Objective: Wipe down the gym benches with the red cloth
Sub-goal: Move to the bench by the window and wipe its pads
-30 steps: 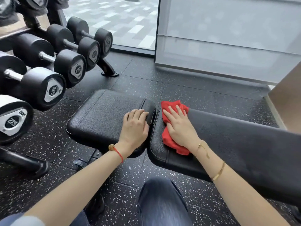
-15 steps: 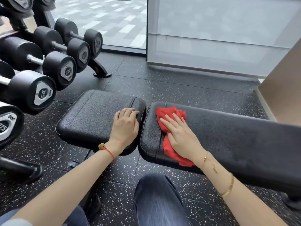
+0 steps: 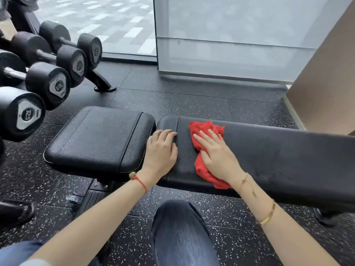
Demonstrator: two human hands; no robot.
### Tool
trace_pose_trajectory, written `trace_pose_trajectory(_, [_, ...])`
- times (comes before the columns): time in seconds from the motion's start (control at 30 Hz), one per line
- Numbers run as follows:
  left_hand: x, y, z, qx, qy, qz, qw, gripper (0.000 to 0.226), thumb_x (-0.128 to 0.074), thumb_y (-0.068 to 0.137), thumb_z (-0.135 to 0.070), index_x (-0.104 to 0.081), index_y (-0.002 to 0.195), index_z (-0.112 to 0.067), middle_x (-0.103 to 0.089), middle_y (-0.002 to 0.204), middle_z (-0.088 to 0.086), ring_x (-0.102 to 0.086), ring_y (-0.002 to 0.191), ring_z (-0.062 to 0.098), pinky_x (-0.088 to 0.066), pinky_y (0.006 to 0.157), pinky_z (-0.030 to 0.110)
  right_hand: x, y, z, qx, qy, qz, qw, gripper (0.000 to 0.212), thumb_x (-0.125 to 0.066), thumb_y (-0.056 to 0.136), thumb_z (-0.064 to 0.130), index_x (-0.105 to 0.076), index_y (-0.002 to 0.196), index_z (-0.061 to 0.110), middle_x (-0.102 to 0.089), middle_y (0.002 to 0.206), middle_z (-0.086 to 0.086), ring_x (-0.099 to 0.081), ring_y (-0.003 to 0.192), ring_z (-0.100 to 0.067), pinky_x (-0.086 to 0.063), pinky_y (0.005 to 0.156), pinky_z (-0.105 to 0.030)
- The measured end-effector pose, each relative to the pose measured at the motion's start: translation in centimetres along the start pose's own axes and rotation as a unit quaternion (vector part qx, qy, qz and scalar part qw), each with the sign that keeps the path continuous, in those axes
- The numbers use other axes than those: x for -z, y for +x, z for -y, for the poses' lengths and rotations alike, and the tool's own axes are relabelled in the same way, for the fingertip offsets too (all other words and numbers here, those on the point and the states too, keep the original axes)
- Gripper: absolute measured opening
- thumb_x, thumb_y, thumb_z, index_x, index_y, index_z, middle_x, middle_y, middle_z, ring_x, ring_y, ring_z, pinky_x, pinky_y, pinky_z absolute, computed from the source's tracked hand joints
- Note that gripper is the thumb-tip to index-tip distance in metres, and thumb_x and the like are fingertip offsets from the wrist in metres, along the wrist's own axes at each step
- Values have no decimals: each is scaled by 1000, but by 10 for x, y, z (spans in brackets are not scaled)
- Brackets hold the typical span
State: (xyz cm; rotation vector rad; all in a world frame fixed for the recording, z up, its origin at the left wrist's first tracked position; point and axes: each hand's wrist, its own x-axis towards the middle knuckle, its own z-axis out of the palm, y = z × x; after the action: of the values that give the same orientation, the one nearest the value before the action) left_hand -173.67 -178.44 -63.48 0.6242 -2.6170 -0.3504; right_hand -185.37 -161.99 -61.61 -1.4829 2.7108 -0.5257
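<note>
A black padded gym bench lies across the view: a short seat pad [image 3: 96,139] on the left and a long back pad [image 3: 278,156] on the right. The red cloth [image 3: 201,167] lies crumpled on the left part of the long pad. My right hand [image 3: 217,156] presses flat on the cloth, fingers spread. My left hand [image 3: 161,150] rests with fingers curled over the gap between the two pads, holding nothing.
A rack of black dumbbells [image 3: 48,83] stands close on the left, its foot [image 3: 103,85] on the speckled rubber floor. A frosted glass panel [image 3: 230,45] is behind the bench and a beige wall [image 3: 326,83] at right. My knee in jeans [image 3: 178,233] is below the bench.
My right hand has slid the red cloth to the right along the long pad, away from its left end. My left hand has shifted from the seat pad's edge onto the gap.
</note>
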Motion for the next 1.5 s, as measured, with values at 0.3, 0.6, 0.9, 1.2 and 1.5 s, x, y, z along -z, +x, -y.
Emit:
trace_pose_trajectory(0.3, [-5, 0, -5, 9, -4, 0, 1000, 37, -53, 89, -24, -59, 125, -17, -57, 133, 0, -45, 129, 23, -36, 108, 42, 18, 44, -54, -132, -86, -7, 987, 53, -38, 97, 22, -32, 150, 19, -26, 159, -5, -17, 148, -27, -7, 122, -44])
trace_pose_trajectory(0.6, [-5, -1, -6, 5, 0, 3, 1000, 38, -54, 90, -21, -59, 128, -15, -57, 135, 1, -45, 130, 23, -36, 109, 42, 8, -31, -16, 11, -17, 16, 1000, 58, -45, 93, 19, -33, 150, 24, -27, 158, 1, -18, 149, -22, -9, 123, -39])
trace_pose_trajectory(0.9, [-2, -3, -11, 7, 10, 15, 1000, 41, -51, 92, -21, -55, 132, -13, -54, 139, 3, -42, 133, 25, -32, 113, 43, 17, 36, -43, -139, -57, 15, 989, 55, -36, 98, 22, -25, 152, 18, -18, 161, -7, -13, 149, -29, -7, 122, -46])
trace_pose_trajectory(1.2, [1, 2, -10, -2, 8, 25, 1000, 39, -54, 91, -18, -59, 129, -11, -55, 138, 5, -44, 131, 25, -35, 111, 41, 0, -16, -6, -28, 23, 11, 999, 57, -42, 97, 19, -28, 152, 22, -20, 161, 1, -9, 150, -22, -7, 123, -43])
trace_pose_trajectory(1.5, [-10, 0, -47, -17, 15, 45, 999, 42, -51, 90, -24, -56, 130, -16, -52, 139, 0, -40, 134, 22, -29, 113, 44, 37, -30, -105, -194, 11, -40, 980, 53, -40, 98, 16, -33, 150, 19, -23, 160, -7, -10, 149, -29, -4, 122, -42])
